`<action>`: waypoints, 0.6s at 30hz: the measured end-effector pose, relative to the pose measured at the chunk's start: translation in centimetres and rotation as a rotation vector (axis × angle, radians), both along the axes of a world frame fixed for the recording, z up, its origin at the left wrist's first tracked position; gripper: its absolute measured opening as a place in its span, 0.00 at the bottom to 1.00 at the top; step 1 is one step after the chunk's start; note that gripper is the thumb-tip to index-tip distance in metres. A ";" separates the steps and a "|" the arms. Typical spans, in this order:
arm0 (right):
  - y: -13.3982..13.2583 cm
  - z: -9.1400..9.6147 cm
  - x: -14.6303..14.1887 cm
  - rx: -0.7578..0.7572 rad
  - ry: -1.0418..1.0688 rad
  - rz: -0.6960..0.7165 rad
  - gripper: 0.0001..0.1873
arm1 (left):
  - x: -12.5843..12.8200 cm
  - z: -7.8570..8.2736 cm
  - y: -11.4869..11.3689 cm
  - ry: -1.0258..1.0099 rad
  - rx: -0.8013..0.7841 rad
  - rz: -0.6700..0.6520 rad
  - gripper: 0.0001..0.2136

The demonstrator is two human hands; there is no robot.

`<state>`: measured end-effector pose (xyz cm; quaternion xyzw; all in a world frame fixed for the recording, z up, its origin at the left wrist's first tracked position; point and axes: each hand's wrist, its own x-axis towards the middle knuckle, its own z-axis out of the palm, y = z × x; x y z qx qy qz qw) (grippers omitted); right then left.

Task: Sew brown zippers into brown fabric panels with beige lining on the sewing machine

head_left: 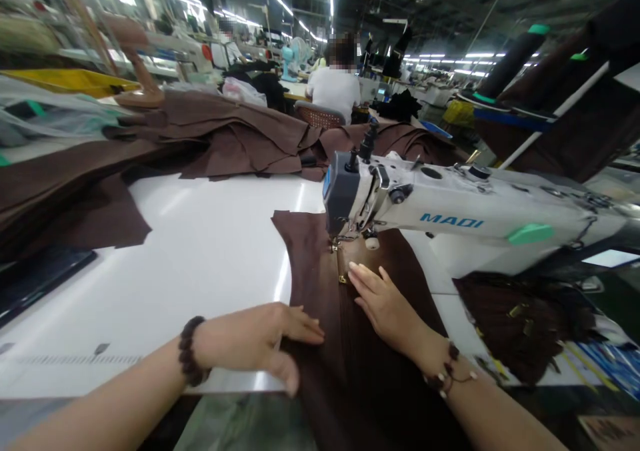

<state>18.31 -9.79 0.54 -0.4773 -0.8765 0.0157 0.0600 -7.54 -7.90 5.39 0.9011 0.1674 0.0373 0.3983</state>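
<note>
White glossy table (pixel 200 257); white sewing machine (pixel 465 214) over smooth brown cloth (pixel 320 251) with zipper (pixel 343 267) under the needle. Left hand (pixel 260 337) flat, fingers together, on cloth edge; right hand (pixel 383 304) flat beside zipper

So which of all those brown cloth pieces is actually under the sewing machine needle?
The brown piece under both hands, left hand and right hand. The others lie heaped at the table's far side.
</note>
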 end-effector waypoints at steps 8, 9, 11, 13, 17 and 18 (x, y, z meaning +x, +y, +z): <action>-8.0 2.6 -0.5 -0.373 0.126 0.170 0.30 | -1.3 -4.1 -6.5 0.026 0.579 0.167 0.24; -9.0 2.8 -0.2 -0.413 0.153 0.196 0.36 | -0.9 -4.5 -6.8 -0.010 0.632 0.188 0.23; -10.4 3.1 0.4 -0.457 0.198 0.233 0.47 | -0.1 -4.6 -6.9 -0.124 0.706 0.202 0.20; -11.3 3.3 0.7 -0.473 0.218 0.243 0.56 | 0.6 -4.2 -6.5 -0.238 0.760 0.215 0.17; -11.8 3.0 0.3 -0.469 0.208 0.182 0.55 | 2.4 -2.7 -5.1 -0.366 0.827 0.160 0.13; -11.9 2.7 0.1 -0.441 0.223 0.150 0.50 | 2.9 -2.4 -4.9 -0.395 0.820 0.146 0.12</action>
